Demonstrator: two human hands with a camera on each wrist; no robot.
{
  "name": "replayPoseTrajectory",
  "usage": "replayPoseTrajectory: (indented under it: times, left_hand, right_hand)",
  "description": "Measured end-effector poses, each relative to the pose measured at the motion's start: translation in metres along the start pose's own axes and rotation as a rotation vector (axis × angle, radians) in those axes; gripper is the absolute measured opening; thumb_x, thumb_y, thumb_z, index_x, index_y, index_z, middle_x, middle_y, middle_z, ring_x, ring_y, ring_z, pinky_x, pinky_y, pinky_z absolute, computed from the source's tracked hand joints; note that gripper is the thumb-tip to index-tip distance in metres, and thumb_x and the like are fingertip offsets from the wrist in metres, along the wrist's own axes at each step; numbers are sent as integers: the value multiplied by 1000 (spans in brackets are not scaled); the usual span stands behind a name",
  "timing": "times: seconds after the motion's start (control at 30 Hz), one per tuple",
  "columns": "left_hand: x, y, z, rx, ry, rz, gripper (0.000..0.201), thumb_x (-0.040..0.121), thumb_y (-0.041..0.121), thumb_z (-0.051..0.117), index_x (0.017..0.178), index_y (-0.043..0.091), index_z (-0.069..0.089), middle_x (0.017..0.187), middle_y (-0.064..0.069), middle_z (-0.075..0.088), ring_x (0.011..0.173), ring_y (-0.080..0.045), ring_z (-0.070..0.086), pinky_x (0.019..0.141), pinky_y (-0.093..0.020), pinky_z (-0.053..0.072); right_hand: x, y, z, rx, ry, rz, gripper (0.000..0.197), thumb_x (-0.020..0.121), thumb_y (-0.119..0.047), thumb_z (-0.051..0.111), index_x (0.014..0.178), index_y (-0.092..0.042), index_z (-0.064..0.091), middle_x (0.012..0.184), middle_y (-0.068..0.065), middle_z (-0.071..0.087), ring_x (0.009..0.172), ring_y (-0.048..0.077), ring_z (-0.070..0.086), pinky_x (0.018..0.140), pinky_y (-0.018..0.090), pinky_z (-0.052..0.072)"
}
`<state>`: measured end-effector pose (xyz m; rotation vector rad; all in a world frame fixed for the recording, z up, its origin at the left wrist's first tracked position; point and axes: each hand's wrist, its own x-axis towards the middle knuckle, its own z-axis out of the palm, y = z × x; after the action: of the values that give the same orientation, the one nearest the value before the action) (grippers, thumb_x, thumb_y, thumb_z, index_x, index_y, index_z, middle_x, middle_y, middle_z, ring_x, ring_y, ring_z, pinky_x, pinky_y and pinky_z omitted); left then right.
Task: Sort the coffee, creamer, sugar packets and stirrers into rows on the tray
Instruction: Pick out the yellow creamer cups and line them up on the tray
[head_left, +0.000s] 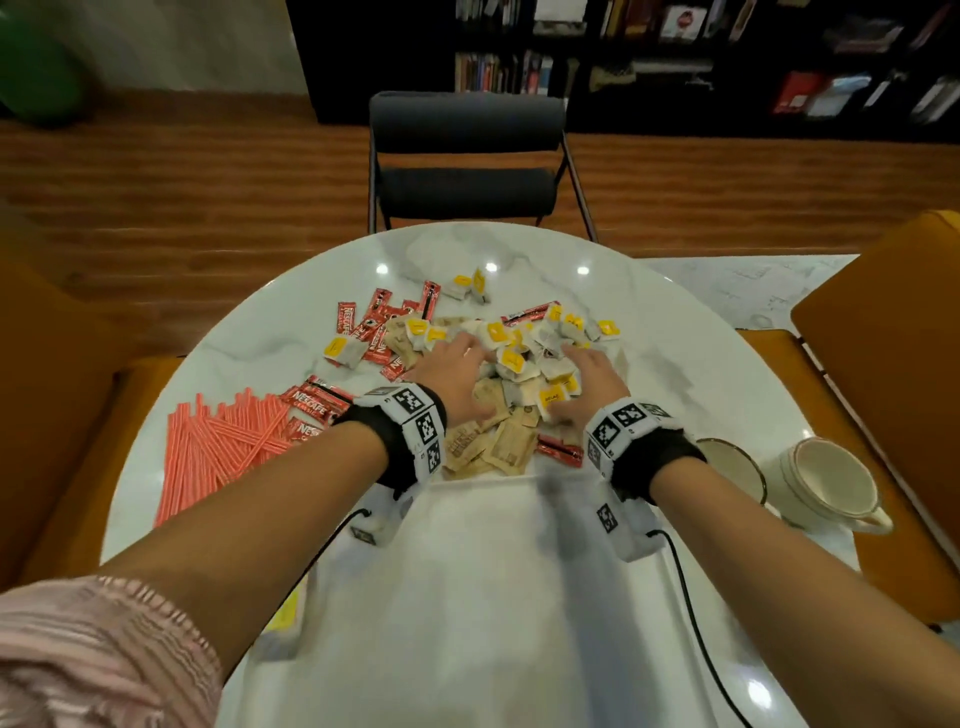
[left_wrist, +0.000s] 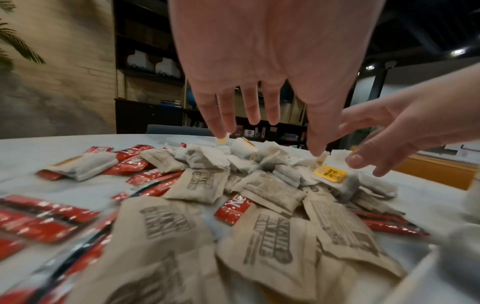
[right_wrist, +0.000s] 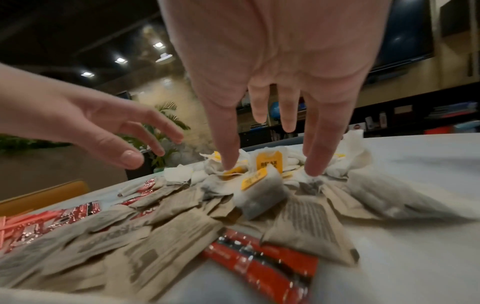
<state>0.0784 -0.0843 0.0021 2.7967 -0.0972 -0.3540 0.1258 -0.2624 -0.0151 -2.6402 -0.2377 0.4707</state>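
Item 1: my left hand, palm down, fingers spread and straight above the heap, holding nothing; in the left wrist view its fingertips reached down to the white bags at the far side of the pile.

Item 2: my right hand, also palm down with fingers apart and straight, clasping nothing; the right wrist view showed its fingertips touching the yellow-tagged bags.

Item 3: white paper sachets with yellow tags, a loose mound at the middle of the counter, directly under both hands; a few strays lay farther off, near the far edge.

Item 4: flat brown paper packets with dark print, overlapping one another on the near side of the mound, between my wrists.

Item 5: red foil coffee sticks marked Nescafe, scattered left of the mound; more lay beside the stirrers, and one sat near my right wrist.

Item 6: thin salmon-pink plastic stirrers, a fanned bundle at the left of the counter, well apart from the mound.

Item 7: white rectangular tray, blurred, nearest to me, below the brown packets; none of the items lay in rows on it.

Item 8: round white marble-patterned counter, carrying all of the above.

Item 9: two cream ceramic cups, at the right edge of the counter.

Item 10: dark padded chair, beyond the counter.
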Motion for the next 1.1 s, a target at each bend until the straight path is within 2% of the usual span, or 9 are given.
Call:
replayPoseTrajectory:
  times: [0.23, 0.33, 0.53, 0.67, 0.77, 0.87, 0.93, 1.03, 1.1]
  left_hand:
    - [41, 25, 25, 190, -56, 2, 67, 84, 40, 63, 141, 23, 32, 146, 0, 24, 128, -28, 29, 100, -41, 40]
    - [52, 32, 33, 233, -103, -26, 70, 85, 40, 62, 144, 24, 27, 149, 0, 22, 130, -31, 28, 101, -43, 38]
    - [66, 43, 34, 216, -107, -40, 49, 88, 30, 60, 131, 13, 45, 134, -8, 33, 119, -30, 38, 94, -39, 42]
    - [70, 46, 35, 140, -86, -48, 45, 88, 23, 58, 129, 7, 45, 130, -11, 38, 117, -31, 42, 95, -39, 41]
    - [68, 45, 29, 18, -23, -83, 44, 89, 21, 56, 129, 6, 45, 128, -12, 43, 116, -29, 46, 94, -36, 39]
    - [57, 44, 18, -132, 69, -133, 43, 92, 21, 53, 131, 5, 44, 129, -12, 47, 118, -27, 46, 96, -33, 37]
    - [47, 40, 9, -320, 122, -206, 38, 93, 20, 52, 126, 3, 47, 118, -15, 55, 110, -29, 53, 87, -31, 42]
    - [33, 31, 1, -728, 117, -361, 38, 94, 12, 48, 132, 8, 42, 97, -5, 60, 78, -15, 60, 63, -23, 50]
    - [23, 25, -3, -1060, 95, -475, 38, 95, 3, 42, 132, 13, 39, 97, -7, 55, 72, -13, 57, 59, -23, 53]
  right_hand:
    - [37, 4, 8, -200, -120, -54, 64, 76, -20, 71, 134, -19, 43, 141, 8, 31, 125, 29, 41, 102, 35, 38]
    - [44, 8, 11, -117, -141, -31, 53, 77, -15, 69, 127, -16, 49, 134, 11, 40, 123, 29, 43, 99, 35, 40]
    - [44, 15, 0, 17, -102, 14, 29, 85, -3, 56, 113, 0, 61, 121, 16, 58, 113, 29, 54, 91, 29, 42]
    - [46, 19, -4, 163, -118, 83, 21, 82, -5, 61, 103, -1, 66, 94, 12, 66, 87, 20, 58, 61, 18, 43]
    - [44, 22, -11, 277, -75, 108, 18, 81, -6, 63, 98, -1, 67, 69, 2, 55, 69, 14, 52, 49, 11, 35]
    - [41, 25, -21, 331, -17, 97, 17, 79, -8, 67, 96, -3, 69, 81, 3, 58, 76, 13, 52, 42, 3, 34]
    - [39, 24, -28, 378, -7, 96, 21, 77, -9, 70, 98, -5, 68, 86, 5, 60, 78, 14, 54, 51, 1, 41]
    - [29, 17, -38, 482, -58, 61, 25, 75, -7, 73, 99, -4, 67, 91, 8, 62, 84, 18, 60, 81, 29, 55]
    - [17, 8, -43, 559, -156, 9, 18, 75, -5, 73, 91, -6, 66, 84, 5, 61, 78, 16, 61, 73, 26, 56]
